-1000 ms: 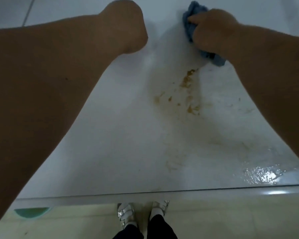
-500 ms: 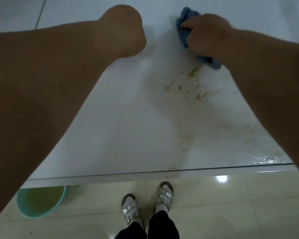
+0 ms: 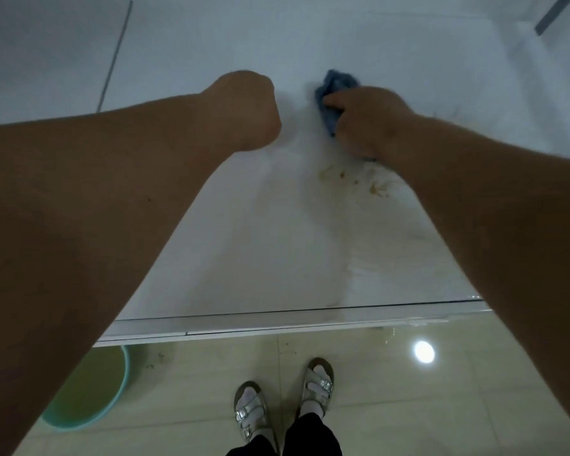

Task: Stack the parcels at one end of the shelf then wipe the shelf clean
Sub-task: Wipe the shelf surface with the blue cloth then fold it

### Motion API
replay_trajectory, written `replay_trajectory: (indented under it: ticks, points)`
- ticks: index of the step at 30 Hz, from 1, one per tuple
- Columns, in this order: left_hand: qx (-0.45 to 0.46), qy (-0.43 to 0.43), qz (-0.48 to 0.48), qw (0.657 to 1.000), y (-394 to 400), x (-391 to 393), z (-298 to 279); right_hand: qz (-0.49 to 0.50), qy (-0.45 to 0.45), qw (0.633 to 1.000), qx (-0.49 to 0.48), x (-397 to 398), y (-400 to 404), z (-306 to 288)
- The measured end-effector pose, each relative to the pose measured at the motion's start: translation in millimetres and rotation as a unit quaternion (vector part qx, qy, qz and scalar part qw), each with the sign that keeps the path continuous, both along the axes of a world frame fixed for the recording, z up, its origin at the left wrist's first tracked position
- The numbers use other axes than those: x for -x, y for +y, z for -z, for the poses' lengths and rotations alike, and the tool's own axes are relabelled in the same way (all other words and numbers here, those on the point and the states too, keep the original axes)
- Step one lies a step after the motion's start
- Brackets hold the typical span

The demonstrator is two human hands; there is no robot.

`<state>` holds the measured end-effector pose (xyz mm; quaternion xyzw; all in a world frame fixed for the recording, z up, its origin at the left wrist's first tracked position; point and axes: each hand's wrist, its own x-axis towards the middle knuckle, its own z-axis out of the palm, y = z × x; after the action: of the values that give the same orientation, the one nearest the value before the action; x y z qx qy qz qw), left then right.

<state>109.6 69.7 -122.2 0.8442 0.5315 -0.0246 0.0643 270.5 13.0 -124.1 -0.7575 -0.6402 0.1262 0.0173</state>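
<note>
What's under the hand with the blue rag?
The right hand grips the rag against the white shelf. Brown stains show nearby; any beneath are hidden.

cloth (image 3: 338,90) on shelf (image 3: 277,245) — stains (image 3: 359,182) just before it | bucket (image 3: 89,390) below-left, seemingly on floor (image 3: 408,406)

Glossy beige floor tiles (image 3: 375,406) reflect a ceiling light (image 3: 424,351); teal bucket (image 3: 89,393) below.

I see a white shelf (image 3: 260,251) bearing a crumpled blue cloth (image 3: 334,90) and brown smears (image 3: 356,182); below, the tiled floor (image 3: 408,406) carries a green bucket (image 3: 89,396).
</note>
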Motion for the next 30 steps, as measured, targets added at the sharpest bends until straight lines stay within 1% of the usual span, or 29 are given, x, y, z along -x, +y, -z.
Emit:
replay_trajectory:
  ticks: [1, 4, 6, 7, 8, 10, 12, 13, 14, 16, 17, 19, 20, 21, 22, 23, 25, 27, 28, 30]
  points:
    - [0.006, -0.026, -0.005, 1.000, -2.8, 2.3, 0.2, -0.023, 0.019, 1.000, -0.002, 11.4, -4.1, 2.2]
    - [0.020, -0.048, 0.006, 0.999, -13.8, 5.9, -2.0, -0.142, 0.048, 0.989, -0.006, 39.0, -28.5, 6.8]
    - [0.045, -0.063, -0.009, 0.997, -19.2, 7.2, -4.1, -0.194, 0.062, 0.979, -0.002, 35.5, -42.3, 3.9]
    - [0.046, -0.062, -0.008, 0.997, -21.8, 7.4, -5.3, -0.203, 0.064, 0.977, 0.001, 26.3, -44.7, 1.1]
    - [0.039, -0.053, -0.004, 0.998, -25.1, 8.0, -7.0, -0.192, 0.064, 0.979, 0.001, 13.5, -43.5, -2.0]
    - [0.030, -0.059, -0.010, 0.998, -29.7, 9.3, -6.0, -0.113, 0.052, 0.992, -0.003, -13.2, -33.5, -4.5]
    - [0.035, -0.070, -0.019, 0.997, -35.5, 9.3, -3.7, -0.031, 0.018, 0.999, 0.004, -26.8, -23.2, -0.9]
    - [0.034, -0.074, -0.027, 0.996, -39.3, 8.6, -2.8, -0.010, 0.003, 1.000, 0.006, -23.1, -21.1, 2.9]
    - [0.031, -0.079, -0.034, 0.996, -42.7, 8.0, -1.7, -0.010, -0.005, 1.000, 0.000, -14.9, -22.6, 5.5]
    - [0.032, -0.091, -0.049, 0.994, -51.5, 4.6, -1.4, -0.062, 0.008, 0.998, -0.010, 9.4, -32.9, 12.6]
    - [0.031, -0.093, -0.054, 0.994, -55.9, 3.0, -2.0, -0.119, 0.022, 0.992, -0.023, 21.3, -40.9, 16.1]
    - [0.038, -0.092, -0.064, 0.993, -64.5, -1.0, -5.1, -0.270, 0.057, 0.960, -0.054, 35.3, -63.2, 17.6]
    - [0.042, -0.085, -0.068, 0.993, -69.0, -2.9, -6.5, -0.323, 0.071, 0.942, -0.048, 33.7, -69.0, 16.5]
    - [0.045, -0.074, -0.068, 0.994, -73.8, -5.1, -8.1, -0.341, 0.093, 0.935, -0.039, 26.7, -72.3, 13.3]
    - [0.043, -0.065, -0.064, 0.995, -76.9, -6.9, -7.8, -0.322, 0.109, 0.940, -0.018, 15.4, -72.2, 7.7]
    - [0.038, -0.053, -0.063, 0.996, -80.5, -7.9, -7.3, -0.270, 0.128, 0.954, -0.005, 2.5, -69.1, 3.8]
    - [0.036, -0.045, -0.074, 0.996, -85.5, -7.0, -5.1, -0.146, 0.132, 0.980, 0.020, -22.5, -59.9, 2.0]
    - [0.040, -0.038, -0.086, 0.995, -89.4, -4.3, -4.2, -0.089, 0.028, 0.995, 0.031, -26.6, -50.7, 9.2]
    - [0.038, -0.039, -0.091, 0.994, -92.3, -3.8, -4.1, -0.085, -0.008, 0.996, 0.018, -19.5, -51.7, 12.5]
    - [0.036, -0.038, -0.096, 0.994, -95.6, -2.5, -4.3, -0.157, -0.010, 0.988, 0.000, 6.8, -55.8, 24.7]
